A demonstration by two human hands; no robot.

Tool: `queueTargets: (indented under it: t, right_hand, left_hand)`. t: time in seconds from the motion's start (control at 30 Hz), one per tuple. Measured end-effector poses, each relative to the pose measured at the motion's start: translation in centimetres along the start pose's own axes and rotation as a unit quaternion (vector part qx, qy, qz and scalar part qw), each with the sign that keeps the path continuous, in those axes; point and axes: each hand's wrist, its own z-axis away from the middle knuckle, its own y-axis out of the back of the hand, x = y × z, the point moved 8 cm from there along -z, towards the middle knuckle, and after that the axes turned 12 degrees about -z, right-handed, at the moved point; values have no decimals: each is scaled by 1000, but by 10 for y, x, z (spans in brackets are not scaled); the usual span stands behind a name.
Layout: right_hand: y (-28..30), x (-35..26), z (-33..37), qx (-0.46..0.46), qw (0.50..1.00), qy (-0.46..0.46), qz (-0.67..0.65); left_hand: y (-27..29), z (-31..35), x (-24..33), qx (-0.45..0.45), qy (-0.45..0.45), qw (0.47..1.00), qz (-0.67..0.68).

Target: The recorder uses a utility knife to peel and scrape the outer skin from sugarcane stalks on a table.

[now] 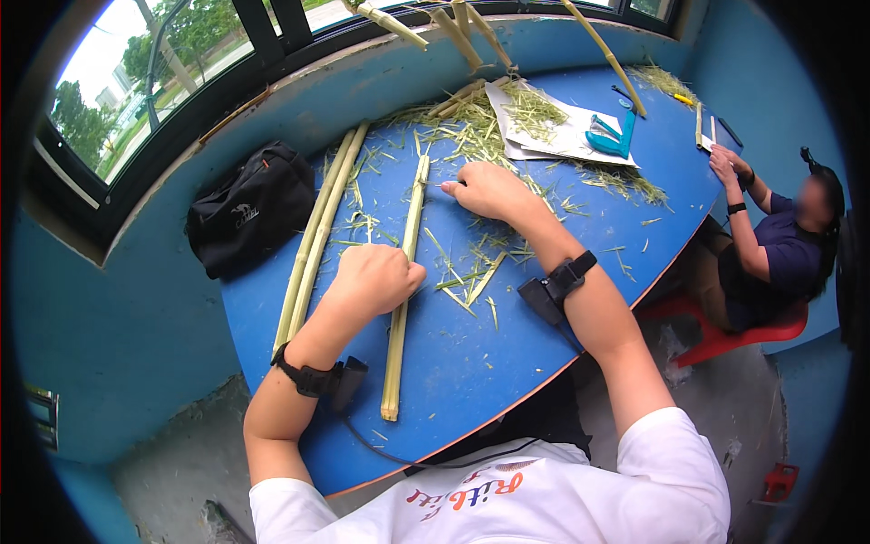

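A long pale green-yellow stalk (395,363), apparently bamboo with several lengthwise strips, lies on the blue table (507,363), pointing away from me. My left hand (373,276) is closed around its middle, thumb on the right side; the fingers underneath are hidden. Beside the stalk's far end is my right hand (494,190), fingers pinched together. A thin, wire-like line runs from that pinch to the stalk, too fine to name. Two more long stalks (317,240) lie parallel, left of my left hand.
A black bag (252,208) sits at the table's left edge. Green shavings (476,127) are strewn across the far side, near white papers (535,127) and a teal tool (612,134). Stalks (607,56) lean by the window. At right, another person (770,236) sits on a red stool (698,335).
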Motion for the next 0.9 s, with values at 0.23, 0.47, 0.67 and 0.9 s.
queueTargets:
  t: [0.23, 0.47, 0.67, 0.9]
  right_hand:
    - [-5, -1, -5, -14, 1000, -22, 2]
    - [-5, -8, -18, -3, 997, 8, 71]
    - [-6, -21, -32, 11, 984, 38, 174]
    - [-15, -33, -25, -20, 981, 53, 186]
  left_hand:
    - [-4, 0, 4, 41, -7, 999, -26]
    - [-10, 3, 10, 64, -65, 990, -106]
    - [-8, -8, 12, 71, -58, 991, -101]
    - [-14, -10, 7, 38, -102, 986, -124]
